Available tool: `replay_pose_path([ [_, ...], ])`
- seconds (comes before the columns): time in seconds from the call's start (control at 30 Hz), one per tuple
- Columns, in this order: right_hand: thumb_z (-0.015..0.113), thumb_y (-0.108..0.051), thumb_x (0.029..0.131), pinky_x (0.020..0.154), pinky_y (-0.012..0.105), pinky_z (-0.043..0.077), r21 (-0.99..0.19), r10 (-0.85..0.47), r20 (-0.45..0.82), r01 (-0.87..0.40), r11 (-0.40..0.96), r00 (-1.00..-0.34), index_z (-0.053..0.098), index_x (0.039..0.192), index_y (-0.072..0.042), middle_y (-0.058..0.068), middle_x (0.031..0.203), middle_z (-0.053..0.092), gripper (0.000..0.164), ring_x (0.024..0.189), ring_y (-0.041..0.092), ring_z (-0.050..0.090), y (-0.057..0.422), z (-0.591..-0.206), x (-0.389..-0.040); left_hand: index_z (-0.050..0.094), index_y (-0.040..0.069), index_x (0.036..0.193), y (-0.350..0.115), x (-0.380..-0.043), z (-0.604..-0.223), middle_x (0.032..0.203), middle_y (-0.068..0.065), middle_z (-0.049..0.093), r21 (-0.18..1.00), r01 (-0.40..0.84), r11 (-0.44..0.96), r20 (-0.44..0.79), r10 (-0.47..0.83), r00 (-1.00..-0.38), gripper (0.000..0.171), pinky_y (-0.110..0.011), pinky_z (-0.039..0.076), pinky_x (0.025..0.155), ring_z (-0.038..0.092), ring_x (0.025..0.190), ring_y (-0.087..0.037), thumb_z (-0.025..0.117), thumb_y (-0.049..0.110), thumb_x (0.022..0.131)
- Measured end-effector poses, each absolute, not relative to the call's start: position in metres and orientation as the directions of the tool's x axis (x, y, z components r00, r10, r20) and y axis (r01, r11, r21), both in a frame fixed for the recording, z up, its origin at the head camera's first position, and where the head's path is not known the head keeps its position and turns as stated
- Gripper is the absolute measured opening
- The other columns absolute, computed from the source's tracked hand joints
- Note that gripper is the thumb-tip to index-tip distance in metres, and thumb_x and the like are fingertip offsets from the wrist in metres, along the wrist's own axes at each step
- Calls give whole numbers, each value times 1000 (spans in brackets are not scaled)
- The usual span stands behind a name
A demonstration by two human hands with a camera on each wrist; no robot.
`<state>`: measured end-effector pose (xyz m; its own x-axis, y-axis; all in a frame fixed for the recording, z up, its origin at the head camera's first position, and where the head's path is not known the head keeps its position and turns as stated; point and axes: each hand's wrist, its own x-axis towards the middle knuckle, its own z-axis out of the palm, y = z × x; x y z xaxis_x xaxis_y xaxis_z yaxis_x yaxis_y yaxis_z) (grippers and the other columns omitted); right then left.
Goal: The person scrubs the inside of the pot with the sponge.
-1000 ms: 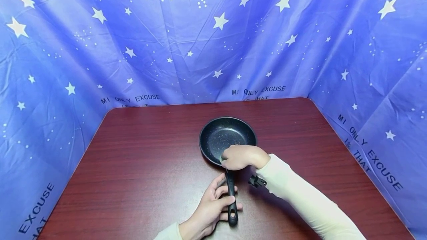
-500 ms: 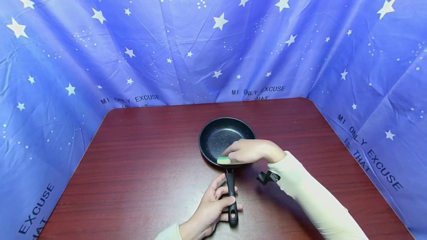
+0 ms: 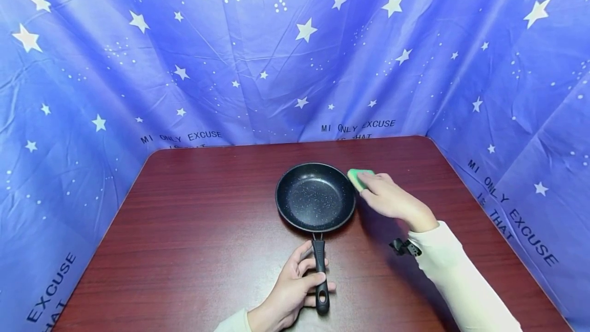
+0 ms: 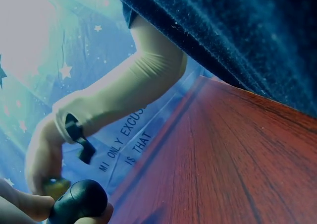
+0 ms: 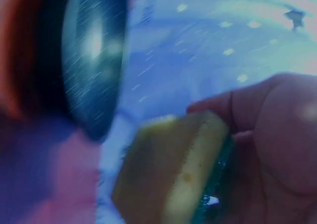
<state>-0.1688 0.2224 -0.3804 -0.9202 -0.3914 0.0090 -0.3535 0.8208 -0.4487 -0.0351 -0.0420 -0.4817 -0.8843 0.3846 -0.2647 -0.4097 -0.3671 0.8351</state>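
Observation:
A black speckled frying pan is at the middle of the table, its bowl toward the back and its handle toward the person. My left hand grips that handle, thumb on top and fingers beneath. To the right of the pan, my right hand holds a sponge, green on one side and yellow on the other, close by the rim. In the right wrist view the sponge sits between thumb and fingers, with a gap to the pan.
The table has a dark red wood grain. Blue star-printed curtains hang behind it and along both sides. A black strap device is on the right wrist.
My right hand has moved from the pan's near edge, by the handle, out to the right of the rim, taking the sponge along. The left hand and pan stay put.

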Motion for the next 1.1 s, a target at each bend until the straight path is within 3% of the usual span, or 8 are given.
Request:
replay_pose_path([
  [0.1,47,-14,105,108,78,32,-422,-303,-17,-268,866,-953,41,155,12,36,160,35,57,144,60,29,231,-397,-175,22,9,166,-43,-36,-482,135,-19,62,836,-408,-366,-265,382,-885,84,-47,65,72,77,92,-36,64,-8,95],
  [0.17,49,-14,104,104,81,33,-404,-266,-34,-230,885,-963,41,154,12,38,160,33,57,143,62,27,236,-408,-178,22,10,166,-44,-36,-482,136,-20,62,836,-409,-365,-267,380,-885,84,-45,65,71,77,92,-35,64,-8,95],
  [0.53,63,-16,102,104,82,35,-382,-264,-42,-228,896,-964,45,152,13,42,157,34,60,142,65,29,240,-448,-177,24,10,166,-47,-36,-480,139,-22,61,838,-408,-362,-271,373,-887,84,-45,65,71,77,93,-36,65,-8,94],
  [0.7,74,-13,95,112,74,34,-337,-307,36,-301,892,-951,47,148,15,45,152,38,66,140,66,34,239,-457,-175,24,10,166,-48,-37,-481,138,-20,62,839,-410,-357,-275,372,-887,84,-44,65,69,77,93,-36,65,-8,95],
  [0.9,77,-14,93,118,68,30,-326,-317,76,-324,888,-945,48,147,16,45,151,40,68,141,63,36,240,-461,-176,24,11,166,-47,-38,-481,136,-17,63,842,-407,-355,-272,373,-887,84,-43,65,67,76,96,-36,65,-8,96],
  [1.03,79,-16,92,117,69,32,-345,-298,62,-301,889,-953,48,149,14,43,154,38,71,141,64,34,241,-461,-177,24,10,166,-46,-38,-481,135,-16,64,846,-408,-343,-278,368,-887,84,-39,65,66,76,99,-32,66,-6,95],
  [1.1,80,-20,93,116,76,25,-363,-275,45,-272,891,-960,48,151,10,39,157,38,72,145,64,29,241,-459,-175,21,8,166,-47,-39,-482,133,-15,65,852,-411,-325,-288,365,-885,84,-38,65,67,75,99,-29,68,-1,96],
])
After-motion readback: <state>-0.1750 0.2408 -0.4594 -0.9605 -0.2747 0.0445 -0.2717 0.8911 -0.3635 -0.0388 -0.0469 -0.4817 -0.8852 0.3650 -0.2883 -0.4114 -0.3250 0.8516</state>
